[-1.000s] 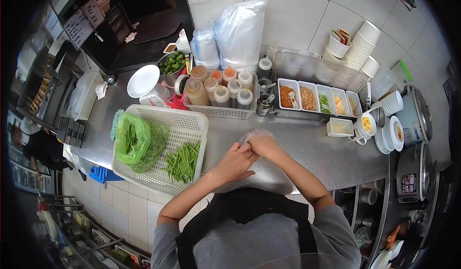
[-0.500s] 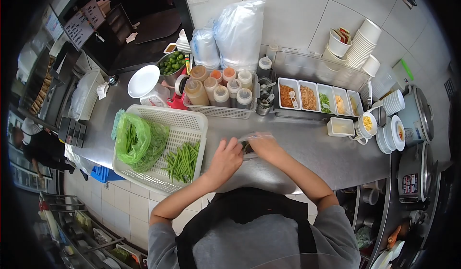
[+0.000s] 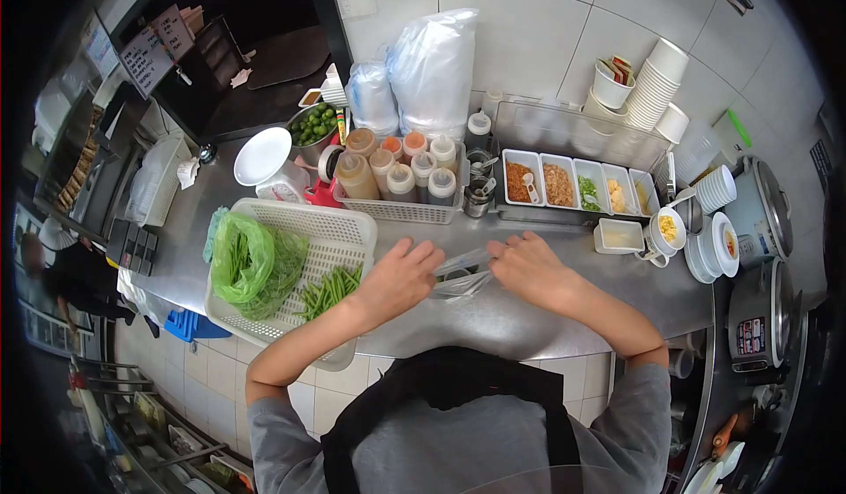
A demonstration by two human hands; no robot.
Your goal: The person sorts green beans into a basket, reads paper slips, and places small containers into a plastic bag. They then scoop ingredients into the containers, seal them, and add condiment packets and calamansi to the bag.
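Observation:
A clear plastic bag (image 3: pixel 460 288) is stretched between my two hands above the steel counter (image 3: pixel 441 326). My left hand (image 3: pixel 404 275) pinches its left edge with bent fingers. On the other side, my right hand (image 3: pixel 529 269) grips the right edge in the same way. Something dark shows inside the bag, too small and blurred to name. Left of my left hand is a white perforated basket (image 3: pixel 366 230). It holds cut green beans (image 3: pixel 328 291) and a green plastic bag (image 3: pixel 242 256) of leafy greens.
Behind my hands stand a crate (image 3: pixel 401 212) of squeeze bottles and a topping tray (image 3: pixel 548 215) with several compartments. A white container (image 3: pixel 619 236), a cup of yellow pieces (image 3: pixel 667 230) and stacked bowls are to the right. A scale (image 3: pixel 284 181) stands back left.
My hands have moved apart, the right one further to the right, and the clear bag is now pulled wider between them. The head view has shifted slightly.

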